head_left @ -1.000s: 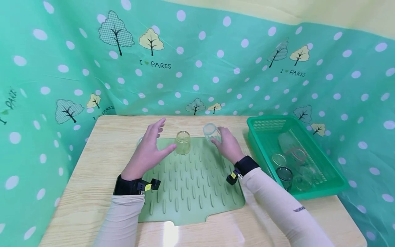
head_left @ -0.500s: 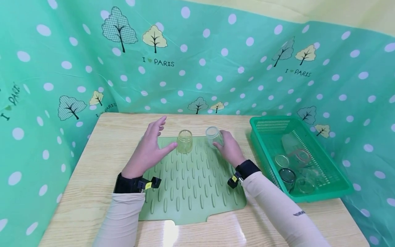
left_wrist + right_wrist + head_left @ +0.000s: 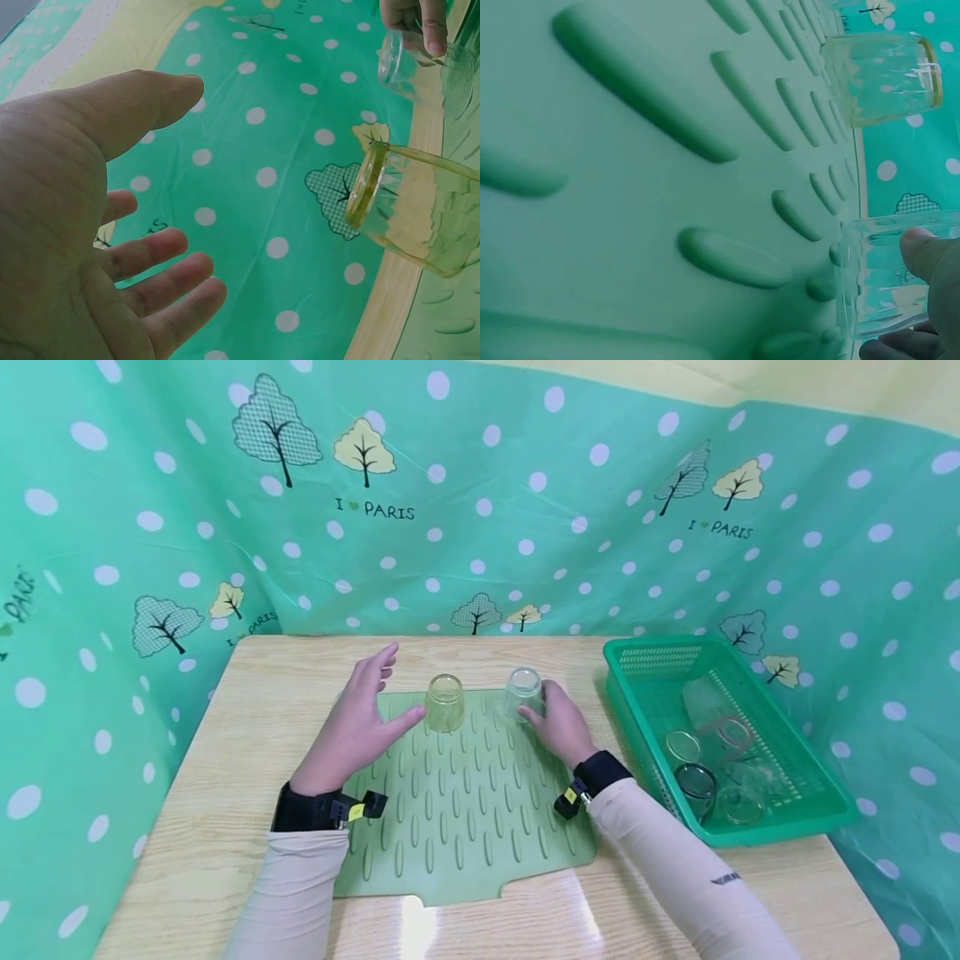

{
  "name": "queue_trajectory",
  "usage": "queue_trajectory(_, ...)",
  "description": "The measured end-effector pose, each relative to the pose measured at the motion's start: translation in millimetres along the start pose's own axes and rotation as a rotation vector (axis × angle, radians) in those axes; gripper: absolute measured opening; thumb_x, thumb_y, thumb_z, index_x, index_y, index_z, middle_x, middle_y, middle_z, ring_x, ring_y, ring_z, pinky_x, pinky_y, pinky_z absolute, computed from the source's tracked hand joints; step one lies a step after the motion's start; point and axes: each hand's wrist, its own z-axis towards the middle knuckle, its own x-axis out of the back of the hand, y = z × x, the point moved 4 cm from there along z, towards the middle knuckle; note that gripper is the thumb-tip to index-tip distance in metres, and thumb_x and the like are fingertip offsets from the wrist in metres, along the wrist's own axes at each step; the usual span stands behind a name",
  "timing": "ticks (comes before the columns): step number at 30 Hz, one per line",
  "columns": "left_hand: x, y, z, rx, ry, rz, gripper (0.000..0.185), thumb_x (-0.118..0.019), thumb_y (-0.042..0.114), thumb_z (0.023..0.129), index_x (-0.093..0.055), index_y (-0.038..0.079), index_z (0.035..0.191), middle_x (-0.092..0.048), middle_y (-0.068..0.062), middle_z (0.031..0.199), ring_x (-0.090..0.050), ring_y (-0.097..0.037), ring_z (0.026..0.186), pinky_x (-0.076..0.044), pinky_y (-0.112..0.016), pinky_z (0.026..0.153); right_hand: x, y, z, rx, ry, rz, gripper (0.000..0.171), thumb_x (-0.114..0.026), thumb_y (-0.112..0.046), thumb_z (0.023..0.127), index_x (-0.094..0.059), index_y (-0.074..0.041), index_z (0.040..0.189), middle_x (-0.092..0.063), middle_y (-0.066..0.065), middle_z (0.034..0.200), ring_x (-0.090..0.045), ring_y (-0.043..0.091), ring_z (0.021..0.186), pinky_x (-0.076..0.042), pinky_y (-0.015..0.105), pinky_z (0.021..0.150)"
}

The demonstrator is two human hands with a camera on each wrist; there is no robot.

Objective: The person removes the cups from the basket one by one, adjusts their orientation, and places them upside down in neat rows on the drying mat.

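Bench (image 3: pixel 247 727): wooden, and we are working at it inside a green dotted curtain (image 3: pixel 525 510). Mat (image 3: pixel 465 810): green, ribbed, lying flat on it. Basket (image 3: pixel 817 793): sitting at our right, holding several clear jars. Right hand (image 3: pixel 561 727): its grip is clamping a clear glass (image 3: pixel 522 692), inverted on the mat. Left hand (image 3: pixel 352 731): its grip is spreading apart beside an inverted yellow glass (image 3: pixel 445 702).
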Motion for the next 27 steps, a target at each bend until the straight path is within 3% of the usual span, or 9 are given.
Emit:
queue_trajectory(11,-2.4,-5.2,-1.5,0.007,0.002,0.006,0.093,-0.077,0.039,0.094,-0.019,0.026,0.166,-0.034,-0.010,0.161,-0.042,-0.034,0.142,-0.042,-0.063,0.109,-2.4,7.6,-2.0,0.011,0.004,0.051,0.058,-0.071,-0.034,0.100,-0.050,0.003,0.138,-0.064,0.024,0.126,-0.065,0.039,0.114,-0.056,0.051,0.092)
queue_trajectory(16,-2.5,-5.3,-1.1,0.011,0.001,0.009,0.094,-0.077,0.039,0.093,-0.019,0.028,0.166,-0.034,-0.009,0.161,-0.042,-0.033,0.142,-0.043,-0.063,0.109,-3.9,12.2,-1.6,-0.013,0.017,0.075,0.058,-0.072,-0.037,0.098,-0.051,-0.001,0.138,-0.067,0.019,0.117,-0.066,0.031,0.093,-0.055,0.043,0.074)
queue_trajectory(19,-2.1,-5.3,-1.3,0.007,-0.003,0.008,0.094,-0.076,0.043,0.094,-0.018,0.027,0.166,-0.034,-0.010,0.161,-0.041,-0.034,0.142,-0.042,-0.062,0.110,-4.0,13.7,-1.4,-0.016,0.032,0.077,0.058,-0.073,-0.038,0.097,-0.053,-0.001,0.136,-0.067,0.021,0.120,-0.066,0.033,0.093,-0.055,0.045,0.075)
queue_trajectory(22,-1.5,-5.0,-0.9,0.006,-0.003,0.006,0.094,-0.075,0.046,0.094,-0.018,0.027,0.166,-0.034,-0.010,0.161,-0.041,-0.034,0.142,-0.042,-0.062,0.110,-4.8,15.0,-1.5,-0.016,0.049,0.069,0.058,-0.074,-0.040,0.096,-0.053,-0.001,0.135,-0.064,0.023,0.131,-0.067,0.037,0.104,-0.056,0.049,0.084)
queue_trajectory(27,-1.8,-4.5,0.2,0.007,-0.003,0.000,0.094,-0.075,0.045,0.094,-0.018,0.029,0.166,-0.034,-0.010,0.161,-0.042,-0.034,0.142,-0.043,-0.061,0.110,-5.6,17.0,-1.6,-0.034,0.051,0.090,0.059,-0.074,-0.041,0.096,-0.052,-0.001,0.134,-0.063,0.024,0.132,-0.066,0.039,0.110,-0.056,0.051,0.090)
